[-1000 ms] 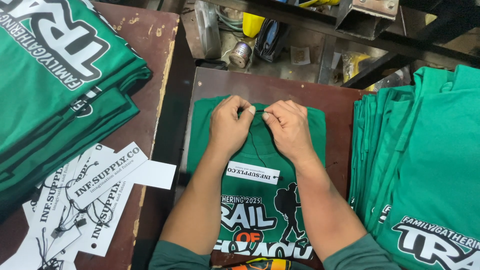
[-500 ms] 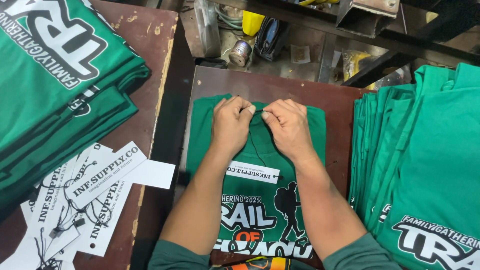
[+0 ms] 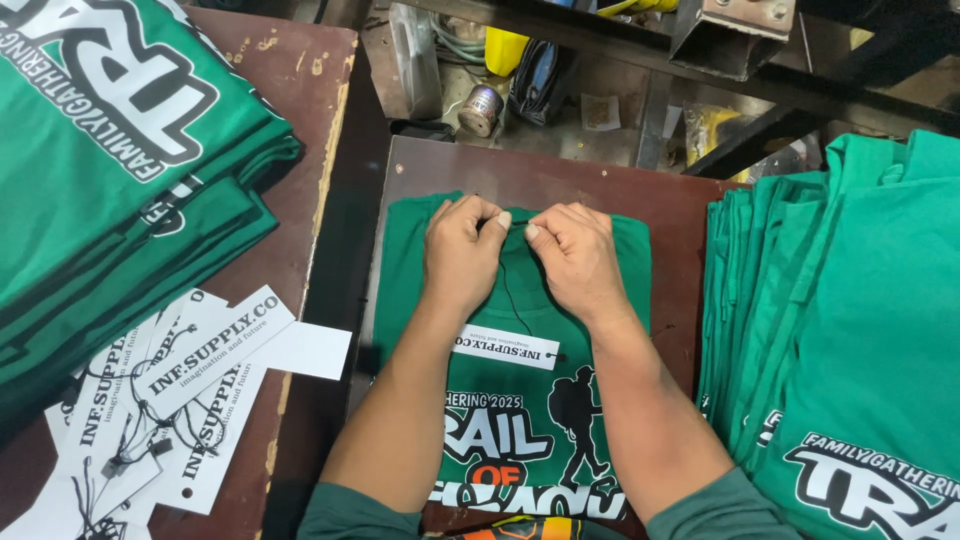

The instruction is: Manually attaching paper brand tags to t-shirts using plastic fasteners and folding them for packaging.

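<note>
Here the shirt collar (image 3: 512, 232) sits pinched between both hands' fingers (image 3: 497, 219).

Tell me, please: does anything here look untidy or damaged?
Only small things. The white hang tags lie in a loose, overlapping heap with tangled strings, and the brown table at left shows chipped, worn edges. The folded green shirt lies flat and straight.

Our left hand (image 3: 462, 255) and right hand (image 3: 578, 262) barely move. Our fingertips just pinch a bit closer at the green shirt (image 3: 520, 400) collar.
</note>
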